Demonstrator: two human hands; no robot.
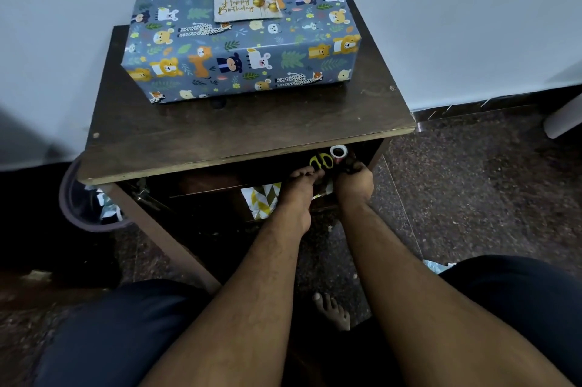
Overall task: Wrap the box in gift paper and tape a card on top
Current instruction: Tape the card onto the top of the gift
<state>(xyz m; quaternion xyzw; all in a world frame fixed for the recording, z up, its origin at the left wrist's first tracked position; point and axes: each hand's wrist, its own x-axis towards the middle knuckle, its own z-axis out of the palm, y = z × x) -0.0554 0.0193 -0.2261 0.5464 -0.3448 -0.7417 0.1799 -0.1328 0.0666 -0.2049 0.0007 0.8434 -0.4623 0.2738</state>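
Observation:
The box [239,49], wrapped in blue animal-print gift paper, sits at the back of a dark wooden table [220,131]. A "Happy Birthday" card [247,4] lies flat on its top. Both my hands reach under the tabletop to a lower shelf. The fingertips of my left hand [299,194] hold the yellow-handled scissors [321,161]. Just right of it, my right hand [354,183] has its fingers curled round the dark lower part of a tape roll [338,153]. The shelf is dim and the exact grips are hard to see.
Yellow-and-white patterned paper [263,201] lies on the lower shelf. A round bin [67,197] with paper scraps stands on the floor left of the table. A wall is close behind the table. My knees and a bare foot [333,311] are below.

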